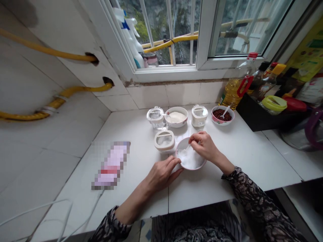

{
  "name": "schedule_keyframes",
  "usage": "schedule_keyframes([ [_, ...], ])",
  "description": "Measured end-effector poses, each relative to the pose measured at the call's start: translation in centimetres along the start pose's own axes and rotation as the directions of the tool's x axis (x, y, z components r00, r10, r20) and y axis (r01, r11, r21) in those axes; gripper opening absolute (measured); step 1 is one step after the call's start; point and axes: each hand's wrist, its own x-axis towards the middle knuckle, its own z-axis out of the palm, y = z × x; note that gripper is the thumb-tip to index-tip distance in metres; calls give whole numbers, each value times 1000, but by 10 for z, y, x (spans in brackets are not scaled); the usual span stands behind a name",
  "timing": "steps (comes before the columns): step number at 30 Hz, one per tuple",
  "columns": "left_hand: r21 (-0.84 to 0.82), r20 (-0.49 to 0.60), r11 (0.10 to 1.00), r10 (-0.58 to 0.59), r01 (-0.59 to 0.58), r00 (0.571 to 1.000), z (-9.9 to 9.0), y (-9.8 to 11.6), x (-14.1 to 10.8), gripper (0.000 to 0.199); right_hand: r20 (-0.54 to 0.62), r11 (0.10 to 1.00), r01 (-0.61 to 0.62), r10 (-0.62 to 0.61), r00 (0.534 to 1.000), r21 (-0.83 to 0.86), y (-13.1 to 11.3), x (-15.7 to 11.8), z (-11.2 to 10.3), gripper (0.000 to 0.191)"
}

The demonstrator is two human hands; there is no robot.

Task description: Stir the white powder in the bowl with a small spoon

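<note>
My right hand (205,147) pinches the handle of a small white spoon (186,149), whose end is down in the bowl. A round bowl (192,168) with a pinkish rim holds a fine white powder (193,160). My left hand (163,172) grips the bowl's left side, thumb low and fingers at the rim. Just behind that hand stands a lidded jar (164,143) with a cream rim. Farther back are a clear jar (155,123), a bowl (177,126) of off-white grains, and another clear jar (199,120) with pale contents.
A flowered bowl (222,123) of dark red bits with a white spoon stands back right. Behind it are an oil bottle (230,89) and a black box (252,116) of condiments. A blurred-out phone (112,164) with a white cable (94,210) lies at left.
</note>
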Motion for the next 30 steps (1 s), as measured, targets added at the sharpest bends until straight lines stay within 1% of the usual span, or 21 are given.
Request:
schedule_keyframes([
  [2, -1, 0, 1000, 1, -1, 1000, -1, 0, 0, 14, 19, 1000, 8, -8, 1000, 10, -1, 0, 0, 22],
  [4, -7, 12, 1000, -5, 5, 1000, -1, 1, 1, 15, 4, 999, -13, 12, 1000, 36, -2, 0, -1, 21],
  [8, -13, 14, 1000, -5, 5, 1000, -2, 1, 2, 14, -7, 974, -128, 132, 991, 188, -2, 1, -5, 19],
  [12, -10, 16, 1000, -3, 3, 1000, -2, 1, 2, 14, 20, 889, -261, 274, 962, 375, 0, 4, -7, 17],
  [15, 2, 12, 1000, 0, 0, 1000, -2, 1, 2, 14, 56, 799, -332, 353, 934, 502, 3, 6, -7, 15],
  [18, 12, 11, 1000, 0, 0, 1000, -1, 1, 2, 15, 96, 709, -378, 404, 910, 595, 6, 9, -7, 13],
  [20, 15, 11, 1000, -1, 1, 1000, -1, 1, 1, 15, 103, 671, -379, 413, 905, 637, 6, 10, -8, 12],
  [22, 14, 5, 1000, 2, -2, 1000, 0, 0, 1, 15, 88, 663, -350, 395, 914, 662, 2, 10, -7, 12],
  [23, 11, 2, 1000, 3, -3, 1000, 0, 0, 1, 14, 68, 673, -322, 375, 925, 666, -1, 9, -6, 12],
  [26, 0, -4, 1000, 2, -2, 1000, 0, 0, 1, 14, -32, 759, -191, 269, 963, 623, -12, 5, -1, 15],
  [28, 1, -6, 1000, 0, 0, 1000, 1, 0, 1, 14, -99, 855, -68, 138, 985, 514, -17, 1, 4, 17],
  [29, 5, -7, 1000, 1, -1, 1000, 1, 0, 1, 15, -113, 906, 10, 42, 993, 423, -19, 0, 6, 18],
  [30, 10, -8, 1000, 3, -3, 1000, 1, 0, 1, 15, -104, 945, 98, -68, 992, 313, -20, -2, 8, 20],
])
